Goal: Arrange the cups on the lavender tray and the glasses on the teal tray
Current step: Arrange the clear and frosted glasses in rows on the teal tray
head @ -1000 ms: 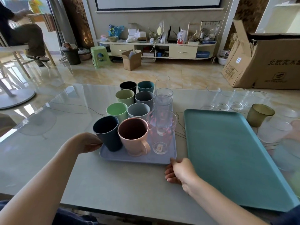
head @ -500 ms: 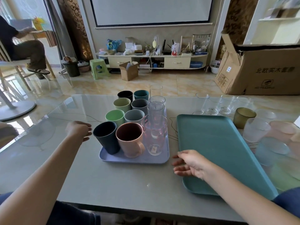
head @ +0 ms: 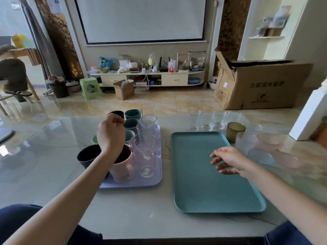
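Both hands up over the 2 trays, holding nothing.

The left hand (head: 110,134) hovers above the cups on the lavender tray (head: 134,183), fingers loosely curled, maybe brushing the black cup (head: 115,114), hard to tell. The right hand (head: 228,160) floats relaxed over the bare teal tray (head: 212,191). Clear glasses (head: 206,121) stand on the table (head: 44,165) behind it.

green cup (head: 94,139): mostly hidden by left hand (head: 109,135) | pale glasses (head: 276,152): blurred

Cups (head: 122,161) on tray (head: 131,183), L
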A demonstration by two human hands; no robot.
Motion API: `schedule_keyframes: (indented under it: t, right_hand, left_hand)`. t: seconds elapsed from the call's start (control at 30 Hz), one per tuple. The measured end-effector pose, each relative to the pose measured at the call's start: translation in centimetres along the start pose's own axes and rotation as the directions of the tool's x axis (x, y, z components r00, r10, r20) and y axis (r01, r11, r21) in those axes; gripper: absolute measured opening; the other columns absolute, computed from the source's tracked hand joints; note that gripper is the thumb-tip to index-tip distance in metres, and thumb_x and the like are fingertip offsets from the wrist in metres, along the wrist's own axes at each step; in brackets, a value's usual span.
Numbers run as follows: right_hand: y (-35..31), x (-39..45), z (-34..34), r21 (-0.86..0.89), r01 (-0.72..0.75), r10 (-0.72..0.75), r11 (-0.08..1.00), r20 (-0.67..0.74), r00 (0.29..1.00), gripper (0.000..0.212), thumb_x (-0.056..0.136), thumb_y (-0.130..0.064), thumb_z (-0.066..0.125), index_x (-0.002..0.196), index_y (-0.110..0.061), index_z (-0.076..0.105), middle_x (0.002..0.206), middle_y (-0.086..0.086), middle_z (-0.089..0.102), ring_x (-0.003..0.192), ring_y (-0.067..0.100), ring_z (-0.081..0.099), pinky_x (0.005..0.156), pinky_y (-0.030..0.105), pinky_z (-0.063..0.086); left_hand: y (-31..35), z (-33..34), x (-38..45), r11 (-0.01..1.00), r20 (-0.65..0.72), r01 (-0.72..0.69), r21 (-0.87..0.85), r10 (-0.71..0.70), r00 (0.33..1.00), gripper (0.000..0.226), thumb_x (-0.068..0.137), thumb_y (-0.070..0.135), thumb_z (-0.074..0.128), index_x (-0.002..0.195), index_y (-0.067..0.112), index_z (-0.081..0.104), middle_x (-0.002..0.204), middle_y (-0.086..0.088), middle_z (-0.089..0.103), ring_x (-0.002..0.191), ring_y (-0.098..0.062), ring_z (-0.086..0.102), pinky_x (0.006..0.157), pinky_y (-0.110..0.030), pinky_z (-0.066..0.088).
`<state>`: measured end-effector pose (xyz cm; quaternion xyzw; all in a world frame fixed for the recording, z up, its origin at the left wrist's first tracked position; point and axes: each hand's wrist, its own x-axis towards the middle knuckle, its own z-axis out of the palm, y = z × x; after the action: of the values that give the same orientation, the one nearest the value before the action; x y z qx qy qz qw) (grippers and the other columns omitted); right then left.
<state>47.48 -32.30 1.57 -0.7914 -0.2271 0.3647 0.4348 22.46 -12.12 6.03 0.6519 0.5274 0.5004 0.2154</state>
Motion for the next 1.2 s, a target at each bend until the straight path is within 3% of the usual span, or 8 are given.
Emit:
schedule_keyframes:
  t: [0.13,0.27,0.43,0.6,0.77,1.0,1.1,1.2]
  right_hand:
    - [-0.1,1.0,-3.0,-0.211,0.155,-0.178,0.965,-0.094,0.98,0.017,0.092,-0.022,0.056,0.077,-0.014,0.06,0.068,0.001,0.067,0.049,0.014,0.052,0.039,0.014,0.037]
    - [-0.3,2.4,-6.9,-0.506,0.292,-0.429,0.812,-0.177,0.886,0.009,0.079,-0.02,0.069,0.071,-0.018,0.066,0.07,-0.002,0.069,0.064,0.011,0.06,0.06,0.025,0.047]
    - [0.2,4.6,-10.0,-0.594,0.251,-0.423,0.764,-0.168,0.89,0.007,0.079,-0.02,0.07,0.081,-0.016,0.065,0.078,-0.002,0.066,0.075,0.016,0.06,0.063,0.028,0.045]
    - [-1.4,8.7,-9.2,-0.669,0.338,-0.522,0.662,-0.088,0.848,0.017,0.08,-0.024,0.068,0.095,-0.019,0.061,0.092,-0.002,0.063,0.086,0.019,0.06,0.078,0.033,0.051]
    - [-4.8,14.6,-6.1,-0.779,0.371,-0.566,0.505,0.026,0.824,0.041,0.083,-0.036,0.063,0.119,-0.027,0.048,0.125,0.003,0.055,0.111,0.024,0.052,0.086,0.041,0.049]
    - [-10.1,23.6,-0.5,-0.844,0.273,-0.482,0.461,0.02,0.876,0.085,0.074,-0.063,0.062,0.142,-0.024,0.027,0.146,0.008,0.039,0.138,0.031,0.027,0.112,0.057,0.017]
    - [-10.0,26.3,1.4,-0.87,0.241,-0.487,0.43,0.001,0.874,0.08,0.075,-0.063,0.06,0.14,-0.024,0.033,0.141,0.008,0.046,0.136,0.029,0.034,0.113,0.061,0.001]
    - [-9.2,27.2,2.3,-0.811,0.326,-0.585,0.487,-0.025,0.811,0.067,0.078,-0.048,0.066,0.134,-0.022,0.042,0.137,0.01,0.049,0.131,0.026,0.041,0.117,0.052,0.01]
  left_hand:
    - [5.1,4.4,-3.5,0.98,0.088,-0.141,-0.137,0.154,0.984,0.028,0.077,-0.003,0.046,0.071,0.019,0.062,0.072,0.009,0.061,0.076,-0.015,0.057,0.061,-0.021,0.042]
    - [7.2,9.2,-7.4,0.954,0.293,-0.218,-0.206,0.273,0.916,0.028,0.076,-0.006,0.045,0.074,0.018,0.061,0.073,0.006,0.061,0.072,-0.015,0.054,0.063,-0.021,0.041]
    - [3.3,15.7,-11.1,0.977,0.571,-0.204,-0.058,0.201,0.796,0.03,0.076,-0.004,0.046,0.096,0.011,0.063,0.104,-0.004,0.065,0.094,-0.02,0.058,0.077,-0.022,0.039]
    - [-1.8,19.0,-10.3,0.971,0.661,-0.194,0.137,0.056,0.748,0.051,0.084,0.0,0.048,0.134,0.007,0.044,0.141,-0.011,0.043,0.131,-0.027,0.04,0.104,-0.029,0.031]
    - [-2.8,22.2,-8.0,0.971,0.708,-0.199,0.133,0.048,0.705,0.056,0.092,0.004,0.043,0.145,0.008,0.028,0.154,-0.012,0.024,0.143,-0.025,0.022,0.114,-0.028,0.019]
    - [-5.2,23.4,-7.0,0.998,0.613,-0.013,0.067,-0.031,0.789,0.067,0.083,0.002,0.049,0.144,0.026,0.035,0.157,0.007,0.018,0.144,-0.013,0.02,0.115,-0.03,0.022]
    - [-5.6,23.6,-7.1,0.999,0.558,0.032,0.032,-0.045,0.829,0.064,0.081,-0.003,0.045,0.14,0.024,0.042,0.152,0.004,0.033,0.139,-0.016,0.032,0.114,-0.031,0.028]
    - [-5.5,23.3,-7.0,0.998,0.496,0.07,0.009,-0.065,0.866,0.064,0.08,-0.004,0.039,0.138,0.022,0.045,0.139,0.001,0.05,0.127,-0.02,0.046,0.106,-0.036,0.039]
